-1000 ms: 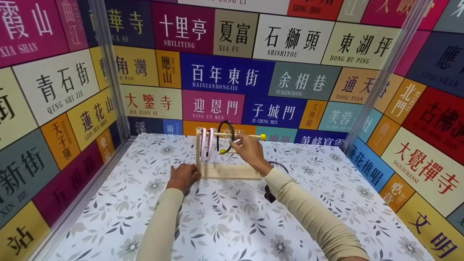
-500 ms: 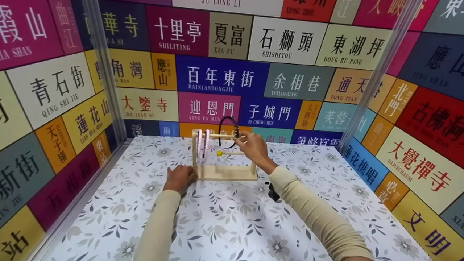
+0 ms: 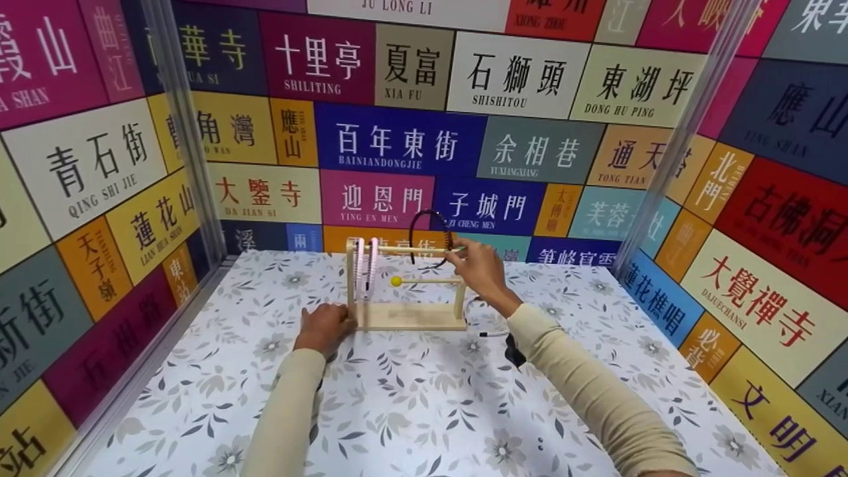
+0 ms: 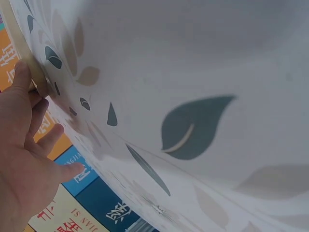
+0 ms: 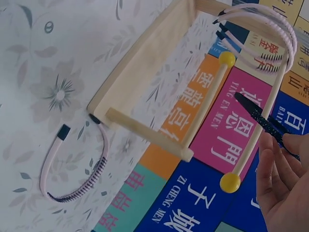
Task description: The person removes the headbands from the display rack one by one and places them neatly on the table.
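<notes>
A wooden headband stand point(image 3: 411, 318) has two horizontal rods, tipped with yellow balls in the right wrist view. My left hand point(image 3: 324, 328) holds the stand's left end low down; thumb and fingers meet its wooden edge point(image 4: 30, 63) in the left wrist view. Between thumb and fingers, my right hand point(image 3: 480, 268) pinches a black headband point(image 3: 412, 232) at the upper rod point(image 5: 253, 137). The rod appears to run through the band's loop. Two pale pink headbands point(image 3: 372, 268) hang on that rod by the left upright.
Another pink headband point(image 5: 72, 197) lies on the flower-patterned table point(image 3: 397, 411) right of the stand, mostly hidden by my right arm in the head view. A black object point(image 3: 514, 351) shows beneath my right forearm. Sign-printed walls point(image 3: 404, 139) enclose the table's back and sides.
My right hand and the black headband have moved right along the upper rod, away from the pink headbands. My left hand stays at the stand's left end.
</notes>
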A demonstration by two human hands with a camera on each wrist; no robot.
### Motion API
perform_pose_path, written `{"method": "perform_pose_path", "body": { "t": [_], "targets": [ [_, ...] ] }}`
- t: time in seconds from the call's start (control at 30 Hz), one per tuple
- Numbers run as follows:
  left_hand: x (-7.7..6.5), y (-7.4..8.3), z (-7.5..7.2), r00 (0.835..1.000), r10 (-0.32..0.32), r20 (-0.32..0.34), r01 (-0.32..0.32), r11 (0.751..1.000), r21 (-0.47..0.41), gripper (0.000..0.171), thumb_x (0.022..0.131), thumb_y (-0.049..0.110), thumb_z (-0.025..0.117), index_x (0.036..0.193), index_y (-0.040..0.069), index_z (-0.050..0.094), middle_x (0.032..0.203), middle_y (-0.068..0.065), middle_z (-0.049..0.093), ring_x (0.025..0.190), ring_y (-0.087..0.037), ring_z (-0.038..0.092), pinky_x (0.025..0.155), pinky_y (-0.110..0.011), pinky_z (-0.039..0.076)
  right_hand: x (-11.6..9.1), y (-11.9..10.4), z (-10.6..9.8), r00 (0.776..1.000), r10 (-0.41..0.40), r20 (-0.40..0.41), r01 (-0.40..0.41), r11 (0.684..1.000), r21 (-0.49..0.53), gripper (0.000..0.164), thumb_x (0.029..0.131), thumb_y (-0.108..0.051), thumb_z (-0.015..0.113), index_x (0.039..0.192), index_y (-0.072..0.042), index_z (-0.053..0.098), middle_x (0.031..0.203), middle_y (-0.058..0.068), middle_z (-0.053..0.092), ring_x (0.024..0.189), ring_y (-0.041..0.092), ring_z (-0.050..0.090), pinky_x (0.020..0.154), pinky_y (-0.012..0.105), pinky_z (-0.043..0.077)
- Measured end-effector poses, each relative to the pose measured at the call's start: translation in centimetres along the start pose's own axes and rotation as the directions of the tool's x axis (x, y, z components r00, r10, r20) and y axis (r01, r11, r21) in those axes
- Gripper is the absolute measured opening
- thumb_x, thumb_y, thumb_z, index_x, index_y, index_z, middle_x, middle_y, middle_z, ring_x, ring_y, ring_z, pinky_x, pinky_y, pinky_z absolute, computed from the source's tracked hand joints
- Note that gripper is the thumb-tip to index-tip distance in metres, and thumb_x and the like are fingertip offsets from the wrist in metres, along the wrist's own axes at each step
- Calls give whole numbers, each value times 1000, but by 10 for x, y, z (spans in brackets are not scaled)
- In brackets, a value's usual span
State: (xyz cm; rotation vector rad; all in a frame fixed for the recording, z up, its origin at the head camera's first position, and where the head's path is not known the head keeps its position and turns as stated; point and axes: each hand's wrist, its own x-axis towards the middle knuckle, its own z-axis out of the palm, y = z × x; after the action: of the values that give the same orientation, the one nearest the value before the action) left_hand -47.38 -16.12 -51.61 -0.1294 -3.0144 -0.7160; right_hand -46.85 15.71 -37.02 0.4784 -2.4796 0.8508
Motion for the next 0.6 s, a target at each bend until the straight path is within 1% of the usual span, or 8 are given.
{"method": "perform_pose_path", "body": {
  "t": [0.03, 0.13, 0.27, 0.33, 0.53, 0.6],
  "targets": [
    [-1, 0, -1, 1000, 6, -3, -6, 1000, -1, 20, 103, 30, 67, 115, 15, 75, 116, -5, 73, 126, -33, 59, 118, -78, 10, 0, 2, -2, 1000, 8, -2, -8, 1000, -8, 33, 101, -30, 70, 125, -7, 74, 102, 12, 79, 69, 21, 76, 57, 39, 59],
    [1, 0, 0, 1000, -2, 4, 2, 1000, -1, 19, 103, 30, 67, 114, 16, 74, 115, -4, 73, 125, -32, 60, 118, -78, 10, -2, 9, -7, 1000, 29, -7, -30, 999, -26, 33, 101, -32, 70, 124, -9, 74, 102, 10, 79, 68, 19, 75, 58, 38, 59],
    [6, -4, 2, 999, -22, 30, 23, 1000, -16, 21, 103, 33, 67, 114, 17, 74, 115, -3, 72, 126, -30, 60, 118, -77, 9, -4, 19, -15, 999, 48, -4, -48, 999, -26, 32, 101, -30, 70, 124, -8, 73, 103, 12, 79, 68, 19, 75, 54, 34, 56],
    [7, -5, 2, 999, -20, 38, 21, 1000, -23, 20, 103, 33, 67, 113, 17, 74, 115, -3, 72, 126, -30, 60, 118, -78, 8, -5, 24, -20, 998, 61, -5, -61, 998, -17, 32, 101, -28, 70, 124, -7, 73, 103, 13, 79, 70, 21, 76, 53, 32, 55],
    [5, -6, 1, 1000, 25, 11, -25, 1000, 2, 17, 102, 31, 67, 105, 16, 73, 111, -5, 73, 123, -34, 62, 115, -81, 12, -9, 40, -35, 996, 84, -26, -84, 996, -13, 31, 101, -25, 71, 125, -6, 73, 103, 13, 79, 69, 21, 75, 51, 29, 52],
    [6, -7, 1, 999, 42, 4, -42, 999, 15, 16, 101, 31, 66, 102, 16, 72, 110, -7, 73, 122, -35, 63, 115, -81, 12, -11, 45, -40, 995, 94, -31, -95, 995, -21, 31, 101, -26, 70, 124, -7, 73, 104, 12, 79, 69, 20, 76, 52, 29, 52]
  ]
}}
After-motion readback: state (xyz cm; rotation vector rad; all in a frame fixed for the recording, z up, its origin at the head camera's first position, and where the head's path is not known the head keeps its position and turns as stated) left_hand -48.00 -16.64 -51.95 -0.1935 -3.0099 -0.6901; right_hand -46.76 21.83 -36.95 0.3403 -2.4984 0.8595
